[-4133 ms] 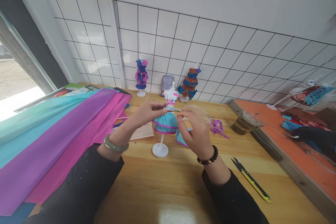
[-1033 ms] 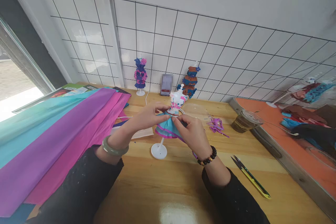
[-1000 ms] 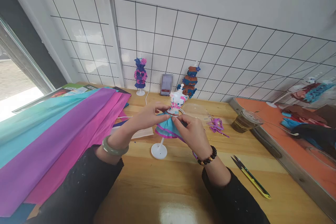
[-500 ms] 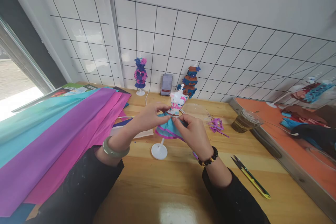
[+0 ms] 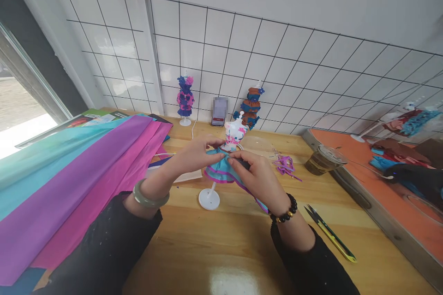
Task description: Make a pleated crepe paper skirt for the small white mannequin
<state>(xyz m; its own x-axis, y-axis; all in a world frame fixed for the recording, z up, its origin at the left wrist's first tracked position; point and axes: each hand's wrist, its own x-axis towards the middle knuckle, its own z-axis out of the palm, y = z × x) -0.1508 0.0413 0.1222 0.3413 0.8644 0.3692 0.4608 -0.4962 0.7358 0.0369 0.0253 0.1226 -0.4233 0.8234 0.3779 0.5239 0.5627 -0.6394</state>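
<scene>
A small white dress form (image 5: 236, 131) with pink and teal patches stands on a round white base (image 5: 209, 199), leaning slightly right. Around its waist hangs a blue skirt (image 5: 218, 171) of crepe-like material with a purple edge. My left hand (image 5: 199, 153) is closed at the left of the waist, thumb pressing the skirt's top. From the right, my right hand (image 5: 254, 170) pinches the gathered top edge of the same skirt. A loose purple-edged length of it trails below my right hand toward the table.
Yellow-handled thread snips (image 5: 330, 235) lie at the right, near a lidded cup (image 5: 323, 159). Purple scraps (image 5: 285, 166) lie behind my right hand. Coloured sheets (image 5: 79, 184) cover the left side. A phone (image 5: 219, 113) and two dressed forms stand by the wall.
My right hand has shifted slightly right and down, its wrist lower. More of the purple-edged strip shows beneath it. My left hand stays at the waist; the base has moved slightly left.
</scene>
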